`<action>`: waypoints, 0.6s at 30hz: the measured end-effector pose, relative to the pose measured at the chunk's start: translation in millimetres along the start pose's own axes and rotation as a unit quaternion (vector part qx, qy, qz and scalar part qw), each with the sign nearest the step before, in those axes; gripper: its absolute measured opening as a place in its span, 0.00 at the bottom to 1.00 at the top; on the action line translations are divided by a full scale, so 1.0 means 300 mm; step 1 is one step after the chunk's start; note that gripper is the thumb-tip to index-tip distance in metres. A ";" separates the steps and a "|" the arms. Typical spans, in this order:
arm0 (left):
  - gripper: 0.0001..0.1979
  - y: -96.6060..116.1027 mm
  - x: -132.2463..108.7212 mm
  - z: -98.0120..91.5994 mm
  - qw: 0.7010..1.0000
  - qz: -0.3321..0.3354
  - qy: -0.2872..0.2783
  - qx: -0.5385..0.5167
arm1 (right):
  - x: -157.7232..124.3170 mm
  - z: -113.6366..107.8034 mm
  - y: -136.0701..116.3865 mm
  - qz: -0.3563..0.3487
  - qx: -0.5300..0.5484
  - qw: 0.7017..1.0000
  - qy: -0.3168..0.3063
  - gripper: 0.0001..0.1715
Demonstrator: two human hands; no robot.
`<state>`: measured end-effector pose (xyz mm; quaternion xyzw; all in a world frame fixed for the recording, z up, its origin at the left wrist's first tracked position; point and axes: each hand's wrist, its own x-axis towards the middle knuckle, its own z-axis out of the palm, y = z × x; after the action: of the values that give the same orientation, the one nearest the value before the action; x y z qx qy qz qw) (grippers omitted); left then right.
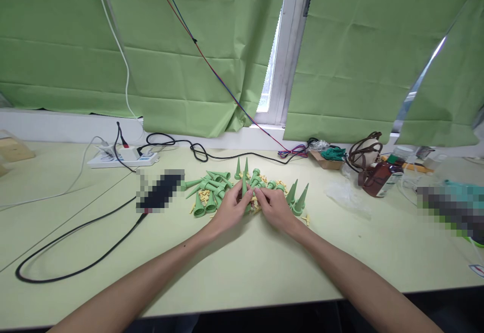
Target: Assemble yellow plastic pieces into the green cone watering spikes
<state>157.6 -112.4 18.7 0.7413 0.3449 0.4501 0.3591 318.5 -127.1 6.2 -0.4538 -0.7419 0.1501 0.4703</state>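
A green plastic cone spike stands point up in my left hand, whose thumb and fingers close around its lower part. My right hand meets it from the right, thumb and forefinger pinched together near the spike. What those fingertips hold is too small and covered to make out. To the left lies a heap of green cone spikes, with small yellow plastic pieces among them. Two upright spikes are just right of my right hand, close to a loose yellow piece.
A white power strip and black cable lie on the left of the table. At right are a brown bottle, a clear plastic bag and a small cardboard box. Green curtains hang behind.
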 end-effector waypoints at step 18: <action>0.15 -0.024 0.004 0.001 0.995 -0.045 0.012 -0.085 | -0.002 -0.015 -0.027 -0.006 0.090 0.996 -0.021 0.10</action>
<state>157.1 -107.9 13.2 0.6865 0.3422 0.4701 0.4365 318.1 -132.8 13.6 -0.4016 -0.7377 0.2230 0.4947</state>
